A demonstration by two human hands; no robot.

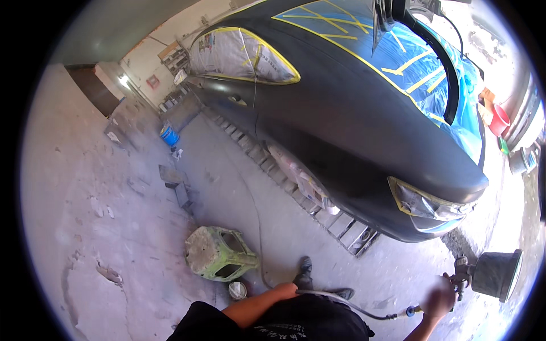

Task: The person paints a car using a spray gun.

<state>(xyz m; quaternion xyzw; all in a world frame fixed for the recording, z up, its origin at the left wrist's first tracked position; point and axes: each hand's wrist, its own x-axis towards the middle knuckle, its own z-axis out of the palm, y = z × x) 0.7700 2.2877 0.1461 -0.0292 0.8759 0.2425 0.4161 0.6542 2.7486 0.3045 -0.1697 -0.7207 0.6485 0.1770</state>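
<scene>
My right hand (pixel 439 300), low on the right, is wrapped round the handle of a spray gun (pixel 462 275) with a large dark cup (pixel 497 275). An air hose (pixel 369 312) runs from the gun's handle across my front. My left hand (pixel 288 290), beside my waist, is closed on that hose, its fingers partly hidden. Ahead stands a matte dark car (pixel 341 125), apart from both hands. Its side window (pixel 227 57) and lamp (pixel 429 202) are masked with paper or film edged in yellow tape. Blue plastic sheeting (pixel 421 74) covers its top opening.
A worn green stool (pixel 224 256) stands at my left, with a small can (pixel 238 290) beside it. The hose trails over the floor towards the car. A metal floor grating (pixel 278 170) runs along the car. Further off are a blue bucket (pixel 169 135) and a red bucket (pixel 499 120).
</scene>
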